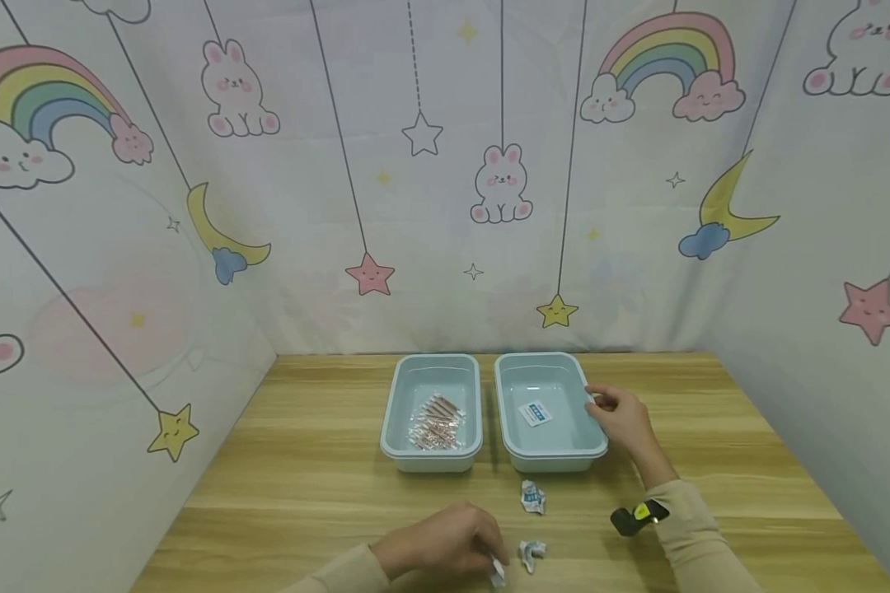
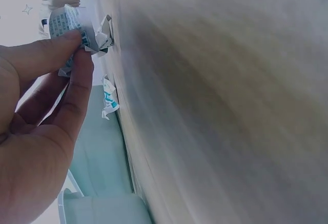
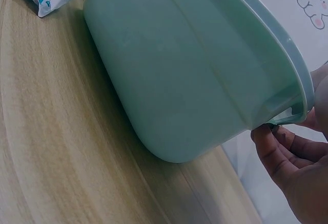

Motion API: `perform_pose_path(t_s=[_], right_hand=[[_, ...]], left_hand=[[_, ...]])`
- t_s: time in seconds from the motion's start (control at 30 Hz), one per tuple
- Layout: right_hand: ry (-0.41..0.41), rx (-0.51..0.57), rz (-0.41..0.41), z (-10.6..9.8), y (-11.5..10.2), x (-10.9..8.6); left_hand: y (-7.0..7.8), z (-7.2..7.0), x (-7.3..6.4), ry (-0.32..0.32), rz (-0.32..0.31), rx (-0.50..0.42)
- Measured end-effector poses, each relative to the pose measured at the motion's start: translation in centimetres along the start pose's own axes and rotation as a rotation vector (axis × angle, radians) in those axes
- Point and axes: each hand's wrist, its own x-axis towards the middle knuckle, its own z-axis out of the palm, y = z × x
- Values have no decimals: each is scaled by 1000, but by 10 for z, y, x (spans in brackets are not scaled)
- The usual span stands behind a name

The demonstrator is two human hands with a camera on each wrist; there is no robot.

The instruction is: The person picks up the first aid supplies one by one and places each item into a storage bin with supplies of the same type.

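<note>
Near the front edge, my left hand (image 1: 448, 539) pinches a crumpled white paper packet (image 2: 64, 21) with blue-green print between thumb and fingers. Two more crumpled packets (image 1: 532, 497) lie on the table beside it. My right hand (image 1: 623, 417) grips the right-hand rim of the right pale blue basin (image 1: 552, 464); in the right wrist view the fingers (image 3: 271, 149) curl under its edge. Inside that basin a flat white packet (image 1: 536, 413) with a blue label lies on the floor.
To the left stands a matching basin (image 1: 433, 465) with a heap of brown, white-tipped sticks (image 1: 437, 424), some in clear wrapping. Both basins rest on a wood-grain table (image 1: 304, 469). Printed cloth walls (image 1: 430, 329) enclose the back and sides.
</note>
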Motion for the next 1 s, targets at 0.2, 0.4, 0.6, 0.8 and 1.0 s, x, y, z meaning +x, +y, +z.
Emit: perform_pose_path(t_s=[0.2, 0.4, 0.6, 0.8, 1.0], right_hand=[[-4, 3, 5, 0, 0, 0], [-3, -1, 4, 0, 0, 0], [-5, 2, 4, 1, 0, 0], [0, 0, -4, 2, 1, 1], [0, 3, 5, 1, 2, 1]], left_hand=[[0, -3, 2, 25, -33, -20], [0, -5, 4, 36, -65, -55], [0, -7, 5, 51, -77, -67], [1, -9, 7, 67, -76, -83], [1, -11, 8, 76, -87, -95]])
